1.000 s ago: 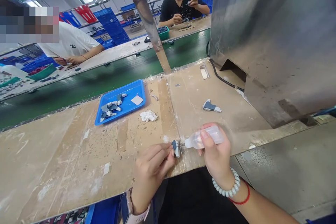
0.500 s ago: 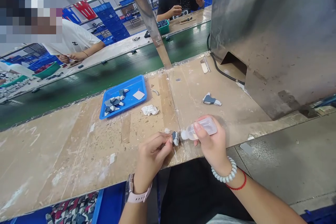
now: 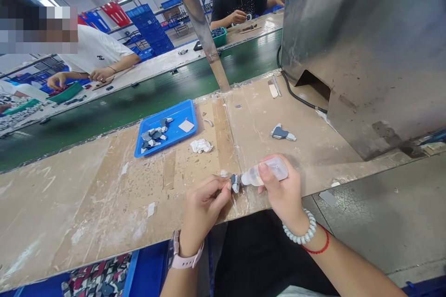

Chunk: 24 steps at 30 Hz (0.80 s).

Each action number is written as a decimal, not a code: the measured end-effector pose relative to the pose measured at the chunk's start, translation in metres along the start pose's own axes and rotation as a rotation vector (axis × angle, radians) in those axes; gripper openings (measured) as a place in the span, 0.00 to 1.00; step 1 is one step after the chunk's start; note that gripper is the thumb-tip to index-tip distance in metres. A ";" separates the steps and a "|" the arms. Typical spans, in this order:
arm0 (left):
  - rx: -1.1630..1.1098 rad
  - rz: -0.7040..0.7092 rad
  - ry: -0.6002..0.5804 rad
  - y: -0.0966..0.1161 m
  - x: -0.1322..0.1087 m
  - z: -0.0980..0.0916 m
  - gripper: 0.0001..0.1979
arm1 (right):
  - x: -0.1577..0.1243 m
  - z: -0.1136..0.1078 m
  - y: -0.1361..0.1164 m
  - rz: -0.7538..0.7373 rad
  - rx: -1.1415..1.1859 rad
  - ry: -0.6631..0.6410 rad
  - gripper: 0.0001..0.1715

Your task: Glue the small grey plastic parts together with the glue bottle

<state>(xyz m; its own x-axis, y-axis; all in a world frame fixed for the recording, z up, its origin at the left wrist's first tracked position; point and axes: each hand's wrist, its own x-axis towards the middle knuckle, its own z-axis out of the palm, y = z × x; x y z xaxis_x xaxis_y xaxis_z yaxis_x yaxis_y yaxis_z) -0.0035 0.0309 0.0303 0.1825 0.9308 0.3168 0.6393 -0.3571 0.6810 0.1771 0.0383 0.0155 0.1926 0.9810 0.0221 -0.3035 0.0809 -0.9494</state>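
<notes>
at the near edge of the worn workbench (image 3: 104,204), the left hand (image 3: 204,206) pinches a small grey-blue part (image 3: 235,183) between fingertips, while the right hand (image 3: 284,192), fingers closed, grips a clear squeeze bottle (image 3: 265,172), nozzle touching the part.

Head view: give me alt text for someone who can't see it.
The left hand pinches a small blue-grey piece while the right hand points a clear squeeze bottle at it, over a worn bench; a blue tray lies beyond.
</notes>
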 end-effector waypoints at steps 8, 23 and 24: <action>0.004 -0.012 -0.002 0.000 0.000 0.000 0.13 | 0.000 0.000 0.002 -0.019 0.001 0.017 0.18; 0.064 0.051 0.003 -0.001 -0.003 0.001 0.14 | -0.002 -0.003 0.005 0.047 0.264 0.175 0.21; 0.077 0.059 0.003 -0.001 -0.005 0.001 0.13 | -0.002 -0.007 0.001 0.078 0.313 0.175 0.23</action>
<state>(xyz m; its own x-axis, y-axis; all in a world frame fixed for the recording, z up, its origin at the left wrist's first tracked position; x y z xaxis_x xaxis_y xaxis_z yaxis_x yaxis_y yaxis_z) -0.0040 0.0267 0.0277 0.2197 0.9079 0.3569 0.6831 -0.4043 0.6082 0.1824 0.0355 0.0121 0.3057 0.9437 -0.1263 -0.5892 0.0833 -0.8037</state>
